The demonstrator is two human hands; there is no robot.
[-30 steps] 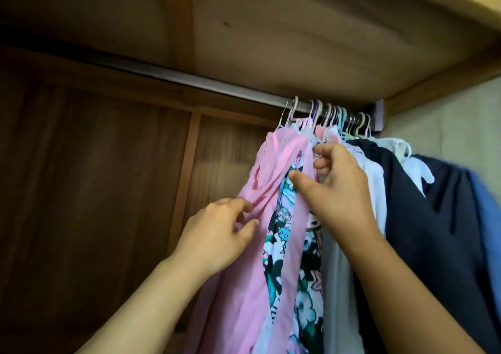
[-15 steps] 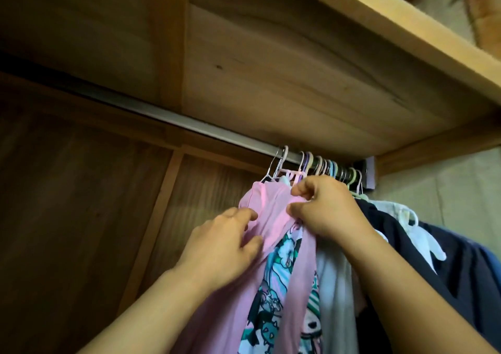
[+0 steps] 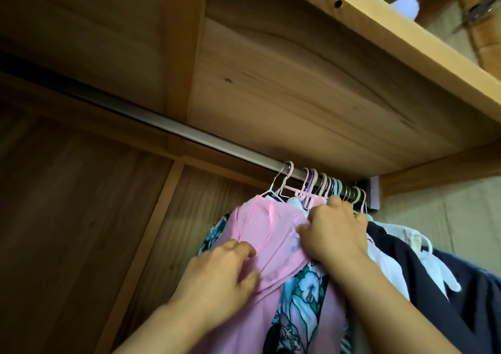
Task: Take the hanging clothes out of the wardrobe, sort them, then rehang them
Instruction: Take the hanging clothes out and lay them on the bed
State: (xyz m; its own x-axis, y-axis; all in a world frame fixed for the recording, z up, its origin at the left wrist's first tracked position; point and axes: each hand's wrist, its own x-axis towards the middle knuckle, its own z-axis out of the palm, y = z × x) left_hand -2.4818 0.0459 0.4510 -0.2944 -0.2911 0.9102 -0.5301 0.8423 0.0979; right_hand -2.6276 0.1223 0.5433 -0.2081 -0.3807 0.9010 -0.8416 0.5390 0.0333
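Note:
A pink garment (image 3: 267,234) hangs at the left end of a bunch of clothes on the metal rail (image 3: 189,136). My left hand (image 3: 222,275) pinches a fold of the pink cloth from the left. My right hand (image 3: 333,231) grips the top of the pink garment just under its pastel hangers (image 3: 311,185). Behind the pink cloth shows a teal and white printed garment (image 3: 301,296). To the right hang white shirts (image 3: 398,242) and a dark navy garment (image 3: 423,286).
The wooden wardrobe back panel (image 3: 67,218) fills the left, where the rail is bare. A wooden shelf (image 3: 379,44) runs overhead, with a pale object (image 3: 486,6) on top. The rail ends in a bracket (image 3: 372,193) at the right wall.
My right hand has climbed from the middle of the clothes to the top of the pink garment near the hangers. My left hand stayed on the pink cloth. The view tilted upward.

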